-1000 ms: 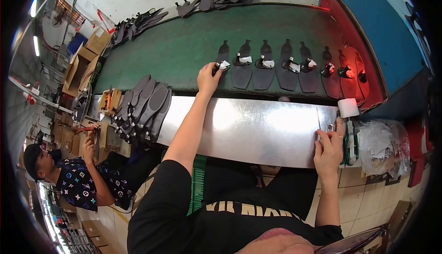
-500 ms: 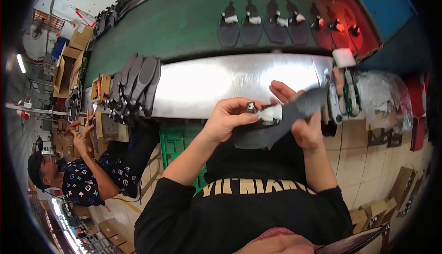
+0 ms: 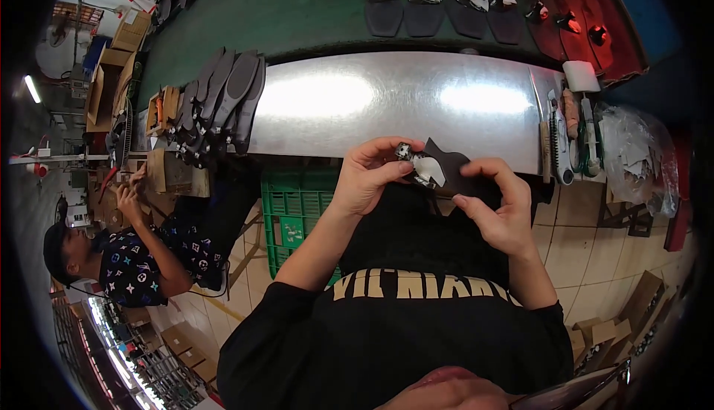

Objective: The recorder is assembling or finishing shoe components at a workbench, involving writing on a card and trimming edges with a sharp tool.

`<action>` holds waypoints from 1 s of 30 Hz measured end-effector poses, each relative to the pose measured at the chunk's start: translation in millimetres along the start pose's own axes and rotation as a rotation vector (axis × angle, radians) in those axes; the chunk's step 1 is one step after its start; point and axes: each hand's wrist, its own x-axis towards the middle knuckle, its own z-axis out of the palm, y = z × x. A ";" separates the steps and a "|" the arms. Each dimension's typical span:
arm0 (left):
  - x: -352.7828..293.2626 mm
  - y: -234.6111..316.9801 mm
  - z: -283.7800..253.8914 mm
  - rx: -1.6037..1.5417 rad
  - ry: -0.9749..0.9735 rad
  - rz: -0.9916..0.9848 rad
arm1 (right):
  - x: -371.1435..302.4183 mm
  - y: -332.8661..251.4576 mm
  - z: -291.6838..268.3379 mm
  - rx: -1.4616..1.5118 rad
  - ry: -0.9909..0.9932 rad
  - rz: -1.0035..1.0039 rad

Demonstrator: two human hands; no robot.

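Observation:
Above my lap, at the near edge of the metal worktop, I hold a dark grey sandal sole with a white strap piece on it. My left hand pinches the strap end, where a small shiny dark-and-silver ornament shows by the fingertips. On the other side, my right hand has its thumb and bent fingers around the sole's edge. Part of the sole is lost against my black clothes.
Beyond the metal worktop runs a green belt with a row of similar soles. More soles lie piled at left, near a seated co-worker. A utility knife, white roll and plastic bag lie right; a green crate stands below.
The sole has swung round and tilted, so less of its flat face shows. My right hand has shifted down along its edge. My left hand keeps its pinch. The whole view has shifted slightly.

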 end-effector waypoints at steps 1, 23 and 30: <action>0.5 0.2 0.6 0.004 0.002 0.020 | 0.2 -2.0 2.1 -0.014 0.023 0.007; -4.1 -0.7 1.3 0.019 -0.029 0.034 | -10.8 8.3 9.4 0.040 -0.053 -0.023; -4.5 -0.5 2.8 0.038 -0.037 0.048 | -11.4 9.4 8.9 0.032 -0.063 -0.004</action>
